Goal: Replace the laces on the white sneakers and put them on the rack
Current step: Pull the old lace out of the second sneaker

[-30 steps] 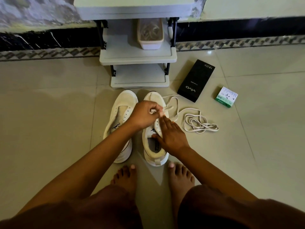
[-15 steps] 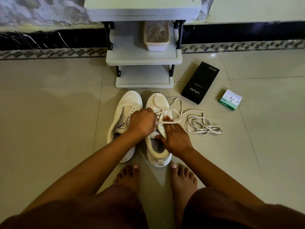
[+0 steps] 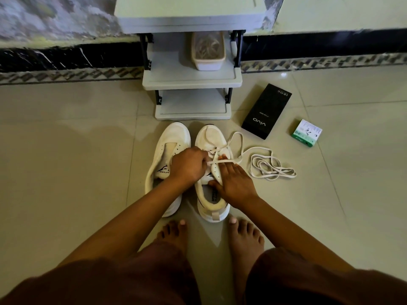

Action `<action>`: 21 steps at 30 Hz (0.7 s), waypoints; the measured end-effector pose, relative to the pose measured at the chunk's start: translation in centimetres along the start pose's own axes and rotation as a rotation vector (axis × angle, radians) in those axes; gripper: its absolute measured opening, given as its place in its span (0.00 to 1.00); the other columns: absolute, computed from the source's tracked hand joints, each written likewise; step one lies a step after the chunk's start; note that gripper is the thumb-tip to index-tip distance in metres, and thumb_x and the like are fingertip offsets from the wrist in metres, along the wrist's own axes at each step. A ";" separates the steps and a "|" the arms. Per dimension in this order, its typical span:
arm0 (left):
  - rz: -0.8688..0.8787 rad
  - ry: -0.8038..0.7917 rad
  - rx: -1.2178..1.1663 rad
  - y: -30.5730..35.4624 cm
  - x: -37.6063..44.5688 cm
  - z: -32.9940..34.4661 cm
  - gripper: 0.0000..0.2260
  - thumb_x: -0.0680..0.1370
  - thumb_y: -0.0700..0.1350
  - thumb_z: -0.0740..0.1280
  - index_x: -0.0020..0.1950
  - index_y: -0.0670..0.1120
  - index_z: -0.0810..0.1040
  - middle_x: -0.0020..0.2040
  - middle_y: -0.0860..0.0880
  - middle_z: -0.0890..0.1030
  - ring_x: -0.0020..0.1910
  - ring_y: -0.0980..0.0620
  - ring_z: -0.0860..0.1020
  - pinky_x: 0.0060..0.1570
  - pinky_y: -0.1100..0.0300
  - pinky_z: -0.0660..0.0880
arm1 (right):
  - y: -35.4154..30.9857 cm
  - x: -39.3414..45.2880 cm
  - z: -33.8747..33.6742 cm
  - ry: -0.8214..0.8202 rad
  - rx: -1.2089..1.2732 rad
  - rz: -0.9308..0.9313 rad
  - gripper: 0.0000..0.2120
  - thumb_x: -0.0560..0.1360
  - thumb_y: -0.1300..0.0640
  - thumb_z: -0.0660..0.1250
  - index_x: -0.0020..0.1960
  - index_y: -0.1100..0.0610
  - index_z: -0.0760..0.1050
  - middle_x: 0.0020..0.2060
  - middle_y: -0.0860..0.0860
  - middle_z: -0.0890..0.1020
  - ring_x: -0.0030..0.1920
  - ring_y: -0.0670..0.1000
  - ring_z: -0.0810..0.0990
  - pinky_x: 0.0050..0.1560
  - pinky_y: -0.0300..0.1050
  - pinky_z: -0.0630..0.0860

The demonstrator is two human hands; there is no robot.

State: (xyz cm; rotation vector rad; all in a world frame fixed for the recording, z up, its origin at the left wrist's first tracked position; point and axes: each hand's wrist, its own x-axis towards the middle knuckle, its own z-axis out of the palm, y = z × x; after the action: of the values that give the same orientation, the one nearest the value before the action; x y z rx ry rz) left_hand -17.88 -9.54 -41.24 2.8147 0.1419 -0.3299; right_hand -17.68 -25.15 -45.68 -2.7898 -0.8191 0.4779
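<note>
Two white sneakers stand side by side on the tiled floor, toes toward the rack (image 3: 191,79). The left sneaker (image 3: 169,139) has no lace in its eyelets. My left hand (image 3: 188,165) is curled over the right sneaker (image 3: 210,137) and pinches the cream lace (image 3: 236,148) at the eyelets. Fingers of my right hand (image 3: 234,183) lie straight along that shoe's right side, the thumb at its opening, steadying it. The lace runs off to the right into a loose pile (image 3: 272,167) on the floor.
A plastic tub (image 3: 208,62) holding laces sits on the rack's middle shelf. A black phone box (image 3: 266,111) and a small green-and-white box (image 3: 307,133) lie right of the shoes. My bare feet (image 3: 211,234) are just behind the sneakers.
My left hand has drawn the lace left across the right sneaker, pulling it tighter; the loop beside the shoe has shrunk. My right hand stays on the shoe's side.
</note>
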 end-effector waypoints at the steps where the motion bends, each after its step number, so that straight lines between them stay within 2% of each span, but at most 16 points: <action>1: 0.006 0.023 -0.024 0.2 0.2 -0.1 0.10 0.78 0.46 0.63 0.56 0.48 0.80 0.59 0.48 0.78 0.56 0.47 0.76 0.53 0.53 0.75 | 0.0 0.0 0.0 -0.002 -0.003 -0.003 0.35 0.79 0.38 0.51 0.77 0.58 0.48 0.77 0.55 0.52 0.76 0.53 0.53 0.74 0.45 0.50; 3: 0.002 0.023 -0.240 0.4 0.6 -0.8 0.07 0.77 0.43 0.66 0.51 0.44 0.82 0.57 0.47 0.80 0.56 0.47 0.77 0.55 0.56 0.73 | 0.2 0.0 0.0 -0.020 -0.002 -0.002 0.35 0.79 0.39 0.50 0.77 0.58 0.47 0.77 0.55 0.52 0.76 0.53 0.52 0.74 0.45 0.49; 6: -0.065 -0.039 -0.756 1.2 0.6 -2.6 0.04 0.76 0.40 0.68 0.48 0.42 0.82 0.51 0.46 0.82 0.54 0.49 0.78 0.58 0.57 0.72 | 0.4 0.0 0.0 -0.060 -0.005 -0.004 0.35 0.80 0.39 0.48 0.77 0.58 0.42 0.77 0.55 0.48 0.77 0.52 0.49 0.74 0.45 0.46; 8: -0.077 -0.017 -0.924 1.6 0.3 -3.0 0.03 0.76 0.40 0.67 0.47 0.44 0.80 0.48 0.47 0.82 0.52 0.49 0.79 0.57 0.56 0.73 | 0.3 0.1 0.1 -0.066 -0.004 -0.001 0.35 0.80 0.39 0.47 0.77 0.58 0.42 0.77 0.55 0.47 0.77 0.53 0.48 0.74 0.45 0.45; 10: -0.047 0.008 -0.866 1.5 0.1 -2.7 0.05 0.77 0.41 0.67 0.52 0.45 0.79 0.52 0.47 0.81 0.55 0.49 0.78 0.58 0.56 0.73 | 0.2 0.2 0.2 -0.070 -0.002 0.002 0.35 0.80 0.39 0.48 0.77 0.58 0.42 0.77 0.55 0.47 0.77 0.53 0.48 0.74 0.45 0.45; 12: 0.027 -0.051 -0.559 0.9 0.2 -1.9 0.15 0.76 0.41 0.68 0.62 0.47 0.75 0.62 0.47 0.76 0.61 0.48 0.74 0.61 0.56 0.71 | 0.1 0.2 0.3 -0.058 -0.005 0.005 0.35 0.80 0.39 0.48 0.77 0.58 0.43 0.77 0.55 0.49 0.77 0.53 0.49 0.74 0.46 0.46; 14: 0.072 -0.120 -0.234 0.3 0.2 -1.0 0.21 0.75 0.41 0.67 0.67 0.48 0.72 0.66 0.45 0.71 0.64 0.46 0.71 0.62 0.53 0.70 | 0.1 0.2 0.3 -0.044 -0.006 0.011 0.35 0.79 0.38 0.48 0.77 0.58 0.45 0.77 0.55 0.51 0.76 0.53 0.51 0.74 0.46 0.47; 19: -0.053 -0.011 -0.151 0.2 0.2 0.5 0.11 0.76 0.41 0.65 0.58 0.46 0.80 0.63 0.47 0.75 0.60 0.46 0.74 0.59 0.53 0.71 | 0.0 0.2 0.4 -0.023 -0.046 0.010 0.34 0.79 0.38 0.49 0.77 0.58 0.49 0.76 0.56 0.54 0.76 0.54 0.54 0.74 0.47 0.48; 21: -0.029 0.036 -0.232 0.3 0.5 0.2 0.08 0.76 0.40 0.66 0.53 0.43 0.82 0.60 0.46 0.78 0.58 0.47 0.76 0.58 0.55 0.72 | 0.2 0.2 0.4 -0.017 -0.053 0.003 0.34 0.79 0.39 0.49 0.77 0.59 0.50 0.76 0.56 0.54 0.76 0.53 0.54 0.74 0.47 0.48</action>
State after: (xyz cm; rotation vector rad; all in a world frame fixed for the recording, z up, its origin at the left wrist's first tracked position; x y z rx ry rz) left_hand -17.43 -9.88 -41.40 2.5919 0.2143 -0.2515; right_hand -17.58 -25.14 -46.11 -2.8392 -0.8428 0.4882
